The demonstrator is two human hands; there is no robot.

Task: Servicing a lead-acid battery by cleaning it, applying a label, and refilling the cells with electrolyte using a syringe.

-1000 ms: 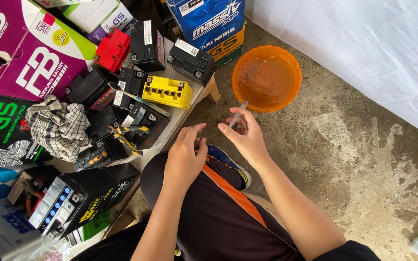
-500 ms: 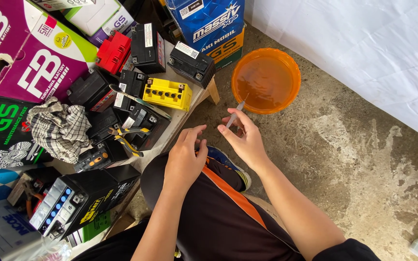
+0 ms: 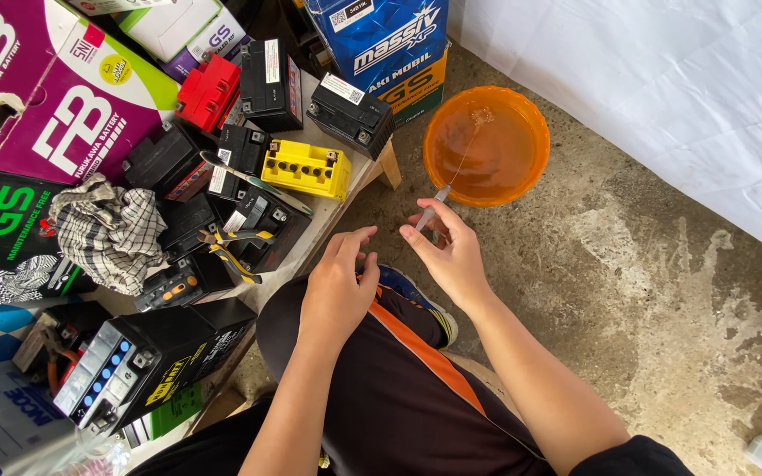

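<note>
A thin grey rod-like tool is sitting pinched in the fingertips of the right hand, angling up and away toward the round translucent orange plastic basin on the concrete floor, its tip stopping just short of the basin's near rim; a fine thread-like line is showing inside the basin, though what it is cannot be made out. The left hand is hovering just beside the right one, fingers loosely curled and half spread, gripping nothing that shows, its fingertips nearly meeting the right thumb. Both hands are working above the person's knee, clad in black shorts with an orange stripe, and a blue shoe is peeking out beneath them. Off to the left, a low wooden bench is crowded with small black batteries, a yellow battery near its edge and a red battery further back. Yellow-handled pliers are lying on one black battery, and a checked cloth is bunched up near the magenta cardboard box. A blue cardboard box is standing behind the bench, and a white sheet is covering the wall beyond the basin.
</note>
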